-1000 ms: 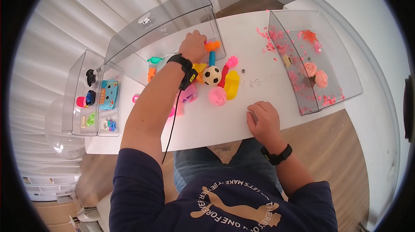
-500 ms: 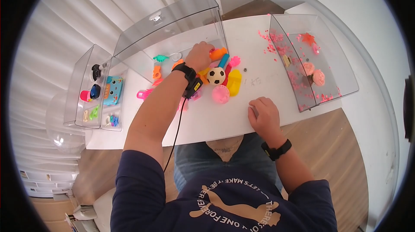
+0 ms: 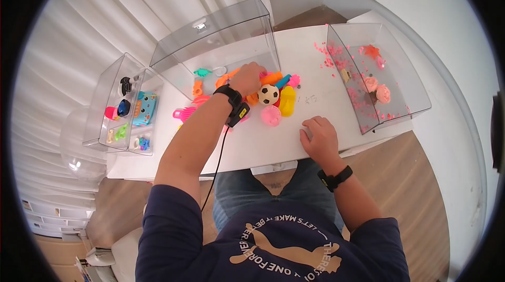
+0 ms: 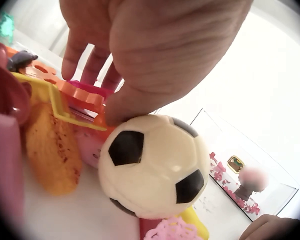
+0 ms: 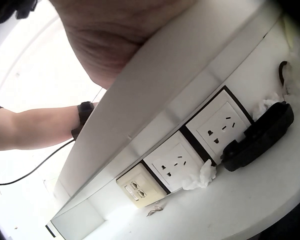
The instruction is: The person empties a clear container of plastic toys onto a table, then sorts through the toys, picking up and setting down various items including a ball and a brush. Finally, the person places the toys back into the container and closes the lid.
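Observation:
My left hand (image 3: 247,78) reaches into a pile of toys in the middle of the white table and grips an orange toy (image 3: 272,78) at its far side. In the left wrist view, the thumb meets orange plastic behind a soccer ball (image 4: 152,165), with the fingers beyond a magenta piece (image 4: 90,87). Most of what it holds is hidden. Around it lie a pink lacy cup-like toy (image 3: 271,116), a yellow toy (image 3: 287,101), a blue stick (image 3: 283,81) and an orange-yellow toy (image 4: 52,150). My right hand (image 3: 320,137) rests near the front edge, holding nothing, fingers loosely bent.
A clear box (image 3: 215,27) lies behind the pile, holding a green toy (image 3: 202,72). Another box (image 3: 118,66) with toys stands left; a third (image 3: 415,77) at right holds roses (image 3: 383,94) and pink confetti. Wall sockets (image 5: 175,160) show below the table edge.
My left hand has drawn back toward me with the orange toy, which now sits closer behind the soccer ball. The head view has shifted slightly. My right hand stays where it was.

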The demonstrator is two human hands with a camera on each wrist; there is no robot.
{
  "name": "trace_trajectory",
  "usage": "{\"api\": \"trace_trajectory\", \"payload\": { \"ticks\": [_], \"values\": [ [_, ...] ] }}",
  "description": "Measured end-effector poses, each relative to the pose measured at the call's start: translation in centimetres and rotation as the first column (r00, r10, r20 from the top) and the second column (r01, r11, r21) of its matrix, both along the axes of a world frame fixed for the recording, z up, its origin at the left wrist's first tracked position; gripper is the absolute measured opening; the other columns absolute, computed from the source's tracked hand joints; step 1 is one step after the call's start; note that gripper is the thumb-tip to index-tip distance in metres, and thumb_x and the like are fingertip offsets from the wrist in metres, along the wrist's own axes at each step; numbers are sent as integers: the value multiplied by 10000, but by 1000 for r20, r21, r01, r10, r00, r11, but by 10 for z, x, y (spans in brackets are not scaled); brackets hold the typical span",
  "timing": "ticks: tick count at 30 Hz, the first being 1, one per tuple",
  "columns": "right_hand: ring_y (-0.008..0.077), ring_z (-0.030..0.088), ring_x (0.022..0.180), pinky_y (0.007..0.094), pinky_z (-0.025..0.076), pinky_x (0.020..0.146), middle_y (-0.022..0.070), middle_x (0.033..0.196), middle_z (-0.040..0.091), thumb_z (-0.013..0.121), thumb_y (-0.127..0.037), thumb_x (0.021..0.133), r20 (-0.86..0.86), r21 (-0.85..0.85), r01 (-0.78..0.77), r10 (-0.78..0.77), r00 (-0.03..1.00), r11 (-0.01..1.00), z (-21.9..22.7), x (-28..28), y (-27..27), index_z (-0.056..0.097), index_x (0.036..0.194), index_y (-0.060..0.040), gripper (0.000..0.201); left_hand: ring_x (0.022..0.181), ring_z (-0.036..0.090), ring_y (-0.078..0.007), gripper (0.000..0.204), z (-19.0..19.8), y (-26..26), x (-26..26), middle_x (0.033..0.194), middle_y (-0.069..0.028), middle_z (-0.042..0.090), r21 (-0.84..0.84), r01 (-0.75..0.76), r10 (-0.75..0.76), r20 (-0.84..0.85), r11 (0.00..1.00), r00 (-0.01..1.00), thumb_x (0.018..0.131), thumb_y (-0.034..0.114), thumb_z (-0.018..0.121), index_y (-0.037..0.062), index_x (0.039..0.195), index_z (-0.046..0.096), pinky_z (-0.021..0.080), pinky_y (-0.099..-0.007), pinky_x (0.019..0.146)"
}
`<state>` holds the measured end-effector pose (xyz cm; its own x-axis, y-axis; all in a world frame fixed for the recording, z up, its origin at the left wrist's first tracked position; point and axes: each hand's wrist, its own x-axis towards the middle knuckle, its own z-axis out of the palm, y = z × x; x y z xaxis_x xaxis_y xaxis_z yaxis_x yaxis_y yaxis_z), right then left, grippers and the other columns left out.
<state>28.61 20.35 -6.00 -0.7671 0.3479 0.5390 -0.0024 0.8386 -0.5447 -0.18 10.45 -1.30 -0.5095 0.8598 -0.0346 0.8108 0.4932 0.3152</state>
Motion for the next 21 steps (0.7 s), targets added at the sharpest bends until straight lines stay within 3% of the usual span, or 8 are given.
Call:
{"api": "trace_trajectory", "payload": {
  "ticks": [6,9,12,15,18,21],
  "values": [
    [309,593,822,410,492,731,105,846,605,696,-76,749,-9,-12,8,-8,1000,1000,-1,-1,0,651,880,-45,142,1200,542,-333,345,17,-9,20,1227,-168,594,-34,-22,25,80,999,996,863,139,628,67,1200,650,446,-376,1033],
    [311,594,822,410,494,731,106,842,607,696,-68,746,-22,-5,18,-18,1000,1000,0,-1,-1,652,874,-44,137,1129,585,-364,319,10,-16,23,1184,-179,614,58,3,-6,48,998,999,840,97,621,77,1152,685,475,-410,985],
    [312,594,824,410,494,732,108,842,609,697,-62,744,-16,-7,13,-13,1000,1000,-1,-1,-1,652,873,-44,138,1199,542,-330,352,18,-25,19,1235,-172,591,57,6,-10,79,998,997,882,189,609,61,1209,641,432,-379,1043],
    [313,593,822,410,493,733,108,842,609,697,-61,743,-19,-1,0,0,1000,1000,-1,-2,1,650,874,-43,140,1165,556,-339,352,20,-41,-13,1220,-171,600,141,7,-9,15,990,1000,863,184,614,49,1187,643,443,-395,1026],
    [314,592,821,413,491,732,108,842,609,697,-60,743,-10,-8,-5,5,1000,1000,0,-2,-1,649,878,-43,145,1129,569,-355,337,21,-70,-49,1203,-169,610,129,-68,97,-231,989,968,841,153,607,39,1155,648,457,-418,1001],
    [316,590,818,415,488,729,108,842,607,697,-53,740,10,-16,-4,4,1000,1000,0,-3,0,647,882,-43,151,1089,588,-361,317,4,-105,-95,1150,-165,611,1,-159,145,-420,987,896,851,114,570,64,1157,639,497,-441,939]
  ]
}}
